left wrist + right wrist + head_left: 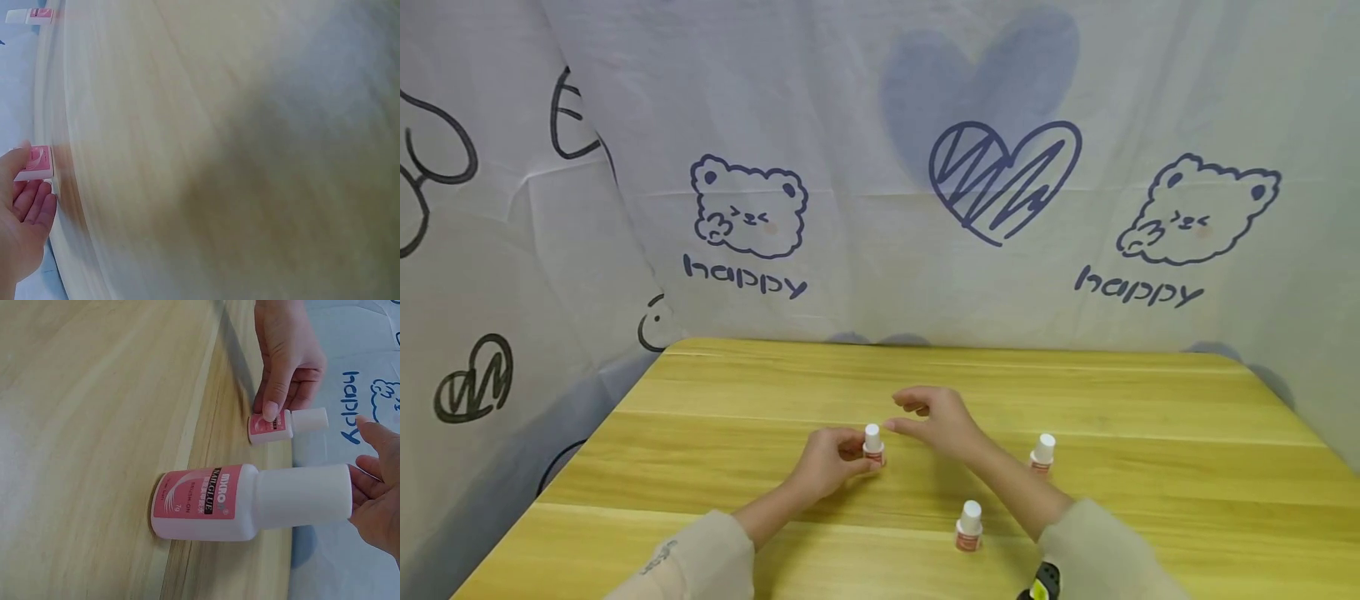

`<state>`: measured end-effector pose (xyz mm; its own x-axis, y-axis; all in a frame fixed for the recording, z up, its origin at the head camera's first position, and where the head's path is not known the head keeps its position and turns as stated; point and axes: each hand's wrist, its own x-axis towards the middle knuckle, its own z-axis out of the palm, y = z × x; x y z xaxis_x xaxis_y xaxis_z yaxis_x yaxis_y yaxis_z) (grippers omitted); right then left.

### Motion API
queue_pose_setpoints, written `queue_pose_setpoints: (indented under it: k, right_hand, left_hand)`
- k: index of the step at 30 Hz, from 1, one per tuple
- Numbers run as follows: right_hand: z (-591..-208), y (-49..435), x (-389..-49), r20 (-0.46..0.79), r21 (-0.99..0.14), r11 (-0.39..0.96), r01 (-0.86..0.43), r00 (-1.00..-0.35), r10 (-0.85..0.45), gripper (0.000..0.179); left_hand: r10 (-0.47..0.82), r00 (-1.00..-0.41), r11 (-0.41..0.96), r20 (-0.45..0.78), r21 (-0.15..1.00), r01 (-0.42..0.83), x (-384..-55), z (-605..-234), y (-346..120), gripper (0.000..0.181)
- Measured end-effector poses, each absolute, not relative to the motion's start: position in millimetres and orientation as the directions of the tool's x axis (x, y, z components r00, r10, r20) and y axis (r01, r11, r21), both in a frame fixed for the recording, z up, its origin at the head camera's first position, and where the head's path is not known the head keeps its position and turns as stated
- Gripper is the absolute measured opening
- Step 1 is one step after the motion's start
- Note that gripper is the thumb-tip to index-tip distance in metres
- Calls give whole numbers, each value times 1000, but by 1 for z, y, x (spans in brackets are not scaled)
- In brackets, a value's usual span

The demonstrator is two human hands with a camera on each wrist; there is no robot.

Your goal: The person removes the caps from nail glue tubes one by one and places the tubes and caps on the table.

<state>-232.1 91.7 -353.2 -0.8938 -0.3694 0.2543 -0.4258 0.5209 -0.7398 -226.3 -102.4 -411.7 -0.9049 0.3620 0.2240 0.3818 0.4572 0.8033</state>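
Observation:
My left hand (831, 458) pinches a small white nail glue bottle (873, 448) with a pink label and a white cap. The bottle stands upright near the middle of the wooden table, and the thumb presses its label in the right wrist view. My right hand (942, 421) hovers just right of the cap, fingers loosely bent and thumb pointing at it, with nothing between them. Another matching bottle (200, 503), its label reading "nail glue", stands close to the right wrist camera. Fingers of the right hand (381, 487) overlap its cap there.
One upright nail glue bottle (969, 529) stands nearer the front, between the forearms. A further one (1042, 454) is beyond the right forearm, its lower part partly hidden by it. A printed cloth (872, 275) hangs behind the table's (737, 383) back edge.

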Motion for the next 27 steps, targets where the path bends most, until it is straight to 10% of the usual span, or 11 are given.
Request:
queue_pose_setpoints:
  k: [27]
  right_hand:
    - [-366, 70, -237, 185, -818, 470, -332, -925, -331, 26]
  left_hand:
    - [333, -911, 450, 242, 809, 379, -228, -414, -102, 20]
